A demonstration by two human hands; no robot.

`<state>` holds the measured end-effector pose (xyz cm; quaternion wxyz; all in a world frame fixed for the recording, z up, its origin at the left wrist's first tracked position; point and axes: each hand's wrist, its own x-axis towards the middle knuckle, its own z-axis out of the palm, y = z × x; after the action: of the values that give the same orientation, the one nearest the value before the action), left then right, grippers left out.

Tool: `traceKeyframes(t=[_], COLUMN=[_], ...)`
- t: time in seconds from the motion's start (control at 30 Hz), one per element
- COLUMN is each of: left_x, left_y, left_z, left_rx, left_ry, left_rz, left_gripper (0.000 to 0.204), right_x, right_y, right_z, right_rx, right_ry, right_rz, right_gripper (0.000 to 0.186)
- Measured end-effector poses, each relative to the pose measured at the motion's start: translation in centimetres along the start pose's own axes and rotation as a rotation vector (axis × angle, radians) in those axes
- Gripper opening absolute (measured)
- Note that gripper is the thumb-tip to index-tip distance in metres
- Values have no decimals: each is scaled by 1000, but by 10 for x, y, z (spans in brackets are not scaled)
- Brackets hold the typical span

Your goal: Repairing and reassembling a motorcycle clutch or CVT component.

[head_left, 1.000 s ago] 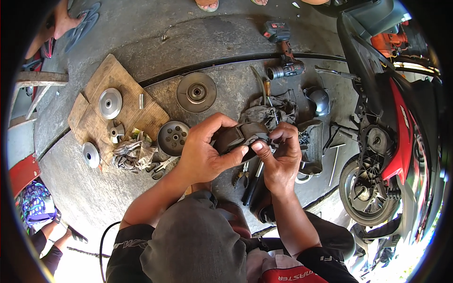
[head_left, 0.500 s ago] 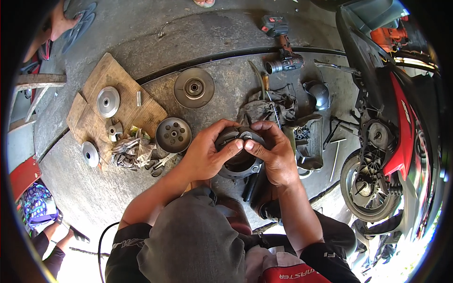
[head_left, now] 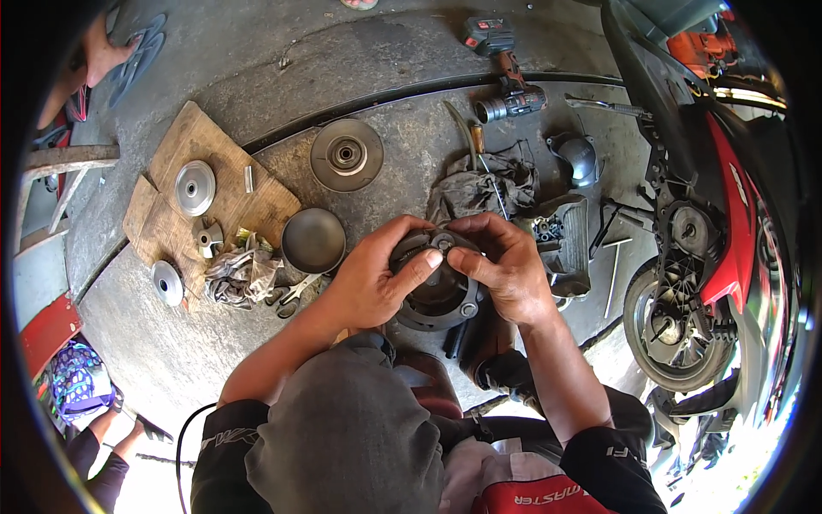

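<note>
My left hand (head_left: 377, 272) grips the left side of a round, dark metal clutch shoe assembly (head_left: 430, 320), its thumb pressed on the upper part. From the other side my right hand (head_left: 507, 270) is closed on the same ring, with its thumb near the left thumb. Both sets of fingers wrap over the far rim, partly hidden. Between the thumbs shows a small pivot end (head_left: 444, 243). Just left of my left hand lies a grey clutch bell (head_left: 313, 242) with a smooth-looking inside. Beyond it sits a round pulley (head_left: 346, 155).
Cardboard (head_left: 254, 206) at left carries metal discs (head_left: 195, 188) and a crumpled rag (head_left: 244, 278); scissors (head_left: 296, 295) lie beside it. A cordless impact wrench (head_left: 511, 81), dark cloth (head_left: 484, 182) and parts tray (head_left: 569, 244) lie beyond my right hand. A red-black scooter (head_left: 728, 214) stands at right.
My right hand has shifted slightly right and turned on the clutch shoe assembly; both hands still hold it. The holes seen earlier in the clutch bell no longer show. The whole view has shifted slightly.
</note>
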<state>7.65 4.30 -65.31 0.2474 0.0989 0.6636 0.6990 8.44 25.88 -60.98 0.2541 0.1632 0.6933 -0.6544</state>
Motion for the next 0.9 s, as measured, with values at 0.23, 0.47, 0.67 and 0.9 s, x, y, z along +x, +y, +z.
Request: traceKeyframes(t=[0.23,0.47,0.67,0.9], left_x=[7,6,7,0], left_y=[-29,-23,2,17], left_z=[-2,-20,-30,-40], left_rx=[-52,116,233,295], left_ry=[138,329,350,370], left_rz=[-153,-39,127,230], left_gripper=[32,30,34,34], right_x=[13,-24,-20,-39], right_y=[88,235,245,130], right_z=[-33,11,10,-32], right_rx=[193,-1249,-1131,-108], right_ry=[136,46,90,75], right_rz=[-22,304,387,384], right_gripper=[36,83,51,27])
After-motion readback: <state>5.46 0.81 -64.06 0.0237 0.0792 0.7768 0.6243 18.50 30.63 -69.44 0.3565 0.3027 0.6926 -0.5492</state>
